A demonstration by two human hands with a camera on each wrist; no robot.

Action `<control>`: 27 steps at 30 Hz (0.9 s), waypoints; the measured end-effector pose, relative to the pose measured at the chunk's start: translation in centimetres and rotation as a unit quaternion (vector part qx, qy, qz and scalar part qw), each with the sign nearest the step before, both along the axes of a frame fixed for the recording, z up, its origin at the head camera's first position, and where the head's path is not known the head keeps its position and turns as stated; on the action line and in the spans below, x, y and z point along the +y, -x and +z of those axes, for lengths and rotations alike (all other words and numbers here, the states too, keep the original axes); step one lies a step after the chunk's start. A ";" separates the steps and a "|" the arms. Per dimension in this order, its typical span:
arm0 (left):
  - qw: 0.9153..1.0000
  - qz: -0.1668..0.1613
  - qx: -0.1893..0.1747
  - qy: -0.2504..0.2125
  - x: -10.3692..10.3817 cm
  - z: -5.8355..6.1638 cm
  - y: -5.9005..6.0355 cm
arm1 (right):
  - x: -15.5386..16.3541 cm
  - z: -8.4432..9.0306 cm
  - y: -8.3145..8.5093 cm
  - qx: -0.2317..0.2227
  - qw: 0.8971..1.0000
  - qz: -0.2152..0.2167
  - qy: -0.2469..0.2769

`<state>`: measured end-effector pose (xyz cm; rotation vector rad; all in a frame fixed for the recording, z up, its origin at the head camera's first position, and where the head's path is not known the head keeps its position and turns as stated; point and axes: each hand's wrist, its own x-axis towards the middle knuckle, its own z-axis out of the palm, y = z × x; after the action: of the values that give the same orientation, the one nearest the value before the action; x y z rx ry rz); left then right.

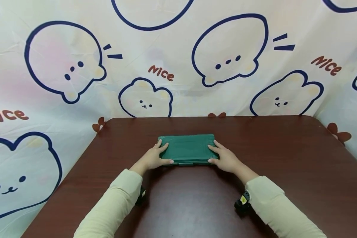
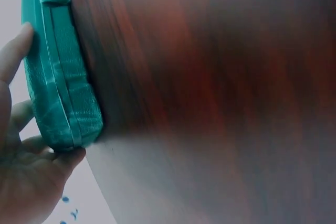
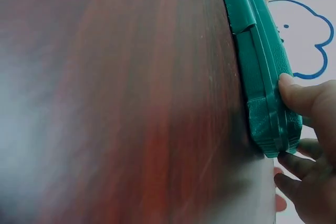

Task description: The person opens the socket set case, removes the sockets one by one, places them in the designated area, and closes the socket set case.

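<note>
A flat green plastic case (image 1: 186,148) lies on the brown table, long side toward me, with a latch (image 3: 241,10) in the middle of its front edge. My left hand (image 1: 153,156) grips the left end, thumb along the front edge and fingers spread over the top and side. At the opposite end my right hand (image 1: 226,158) holds the case the same way. In the left wrist view the left thumb (image 2: 19,45) rests on the lid near the seam. The right wrist view has the right thumb (image 3: 294,93) on the lid, other fingers around the corner.
The dark brown wooden table (image 1: 190,201) stretches out on all sides of the case. Behind it hangs a pale cloth (image 1: 181,49) printed with cartoon bears and red lettering. A small black device (image 1: 242,204) is strapped at the right wrist.
</note>
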<state>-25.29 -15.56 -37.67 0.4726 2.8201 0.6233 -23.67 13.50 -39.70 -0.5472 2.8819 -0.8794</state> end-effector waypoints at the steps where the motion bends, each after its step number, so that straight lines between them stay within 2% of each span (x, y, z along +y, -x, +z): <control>1: 1.000 -0.001 -0.001 0.000 0.4 0.0 -0.2 | 0.4 0.0 -0.2 -0.002 1.000 -0.002 0.001; 11: 1.000 -0.011 0.010 0.008 4.5 0.1 -2.3 | 4.2 0.3 -2.6 -0.009 1.000 -0.010 0.005; 19: 0.999 -0.018 0.030 -0.009 7.3 0.2 -4.0 | 7.0 0.6 -5.0 0.000 1.000 -0.021 -0.002; 27: 0.998 -0.034 0.046 0.014 9.3 0.4 -5.2 | 8.7 1.0 -6.3 0.006 1.000 -0.028 0.002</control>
<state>-20.06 -6.28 -37.32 0.6042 2.8805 0.5614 -17.33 22.19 -38.69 -0.4764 2.9210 -0.8928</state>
